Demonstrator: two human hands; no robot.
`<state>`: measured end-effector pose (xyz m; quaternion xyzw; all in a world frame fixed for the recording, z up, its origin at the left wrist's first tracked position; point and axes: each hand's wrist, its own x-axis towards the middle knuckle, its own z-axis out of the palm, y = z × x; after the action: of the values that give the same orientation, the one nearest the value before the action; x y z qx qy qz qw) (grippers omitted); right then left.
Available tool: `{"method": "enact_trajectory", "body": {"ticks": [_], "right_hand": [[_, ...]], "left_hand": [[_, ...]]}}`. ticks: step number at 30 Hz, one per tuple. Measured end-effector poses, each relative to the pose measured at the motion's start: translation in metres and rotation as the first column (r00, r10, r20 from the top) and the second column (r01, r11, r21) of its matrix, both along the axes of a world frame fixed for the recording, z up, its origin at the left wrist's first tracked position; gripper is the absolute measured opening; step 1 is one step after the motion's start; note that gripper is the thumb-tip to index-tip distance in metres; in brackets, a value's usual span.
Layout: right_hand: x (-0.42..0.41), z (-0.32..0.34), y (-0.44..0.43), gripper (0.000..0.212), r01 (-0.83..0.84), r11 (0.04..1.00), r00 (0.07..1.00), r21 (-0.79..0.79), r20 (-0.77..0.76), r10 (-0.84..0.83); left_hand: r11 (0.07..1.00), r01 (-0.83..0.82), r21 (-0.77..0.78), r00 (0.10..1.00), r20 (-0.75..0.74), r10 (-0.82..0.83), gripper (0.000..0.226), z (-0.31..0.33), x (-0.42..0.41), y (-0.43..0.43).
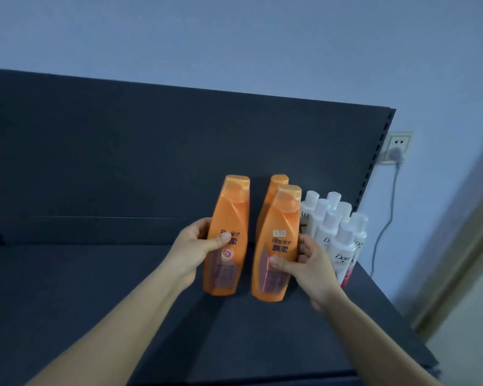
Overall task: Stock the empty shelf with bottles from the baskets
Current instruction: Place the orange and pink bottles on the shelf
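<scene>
My left hand (191, 247) grips an orange Rejoice bottle (229, 218) upright over the dark shelf board (95, 302), thumb across its label. My right hand (308, 264) grips a second orange bottle (279, 232), upright just to the right of the first. Behind that one stands a third orange bottle (276, 188), mostly hidden. Whether the two held bottles touch the shelf I cannot tell.
Several white Dove bottles (338, 240) stand in rows at the shelf's right end, close beside my right hand. A dark back panel (151, 151) rises behind. On the wall to the right is a socket with a plug (396, 151) and a hanging cable.
</scene>
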<state>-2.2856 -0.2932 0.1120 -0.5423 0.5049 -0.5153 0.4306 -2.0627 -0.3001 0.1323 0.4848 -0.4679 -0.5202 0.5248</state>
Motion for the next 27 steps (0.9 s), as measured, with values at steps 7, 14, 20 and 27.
{"method": "enact_trajectory", "body": {"ticks": [7,14,20,27], "right_hand": [[-0.004,-0.023,-0.035,0.040,0.053,0.998,0.997,0.028,-0.053,-0.052],[-0.005,-0.035,-0.059,0.046,0.092,0.995,0.989,0.036,-0.119,-0.087],[-0.005,-0.039,-0.073,0.048,0.103,0.994,0.982,0.045,-0.165,-0.095],[-0.003,-0.045,-0.084,0.057,0.103,0.992,0.968,0.075,-0.235,-0.083]], "left_hand": [[0.999,-0.037,-0.012,0.997,0.062,0.037,0.041,-0.012,-0.013,-0.052],[0.999,-0.036,-0.015,0.982,0.186,0.038,0.040,-0.027,-0.016,-0.085],[0.999,0.010,-0.047,0.962,0.271,0.003,0.041,-0.032,-0.019,-0.103],[0.982,-0.041,-0.183,0.832,0.538,0.135,0.050,-0.038,-0.022,-0.109]]}}
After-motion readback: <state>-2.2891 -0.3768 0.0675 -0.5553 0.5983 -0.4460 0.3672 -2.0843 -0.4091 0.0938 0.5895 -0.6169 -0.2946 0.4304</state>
